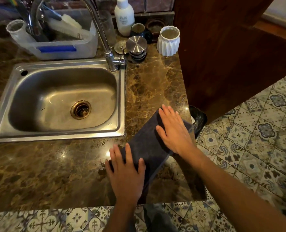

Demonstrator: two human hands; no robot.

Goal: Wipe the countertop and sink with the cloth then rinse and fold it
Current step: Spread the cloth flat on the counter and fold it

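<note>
A dark grey cloth (146, 144) lies folded into a long strip on the brown marble countertop (152, 84), right of the steel sink (62, 99). My left hand (125, 173) presses flat on the strip's near end, fingers spread and straight. My right hand (174, 129) lies flat on its far end, near the counter's right edge. The sink basin is empty, with a brass drain (80, 109). No water runs from the tap (105, 39).
Behind the sink stands a plastic dish tub (60, 47) with brushes. Past the tap are a white bottle (124, 15), a steel lidded tin (136, 47), a cup and a white ribbed vase (168, 41). A wooden door (230, 47) is to the right, above a patterned tile floor.
</note>
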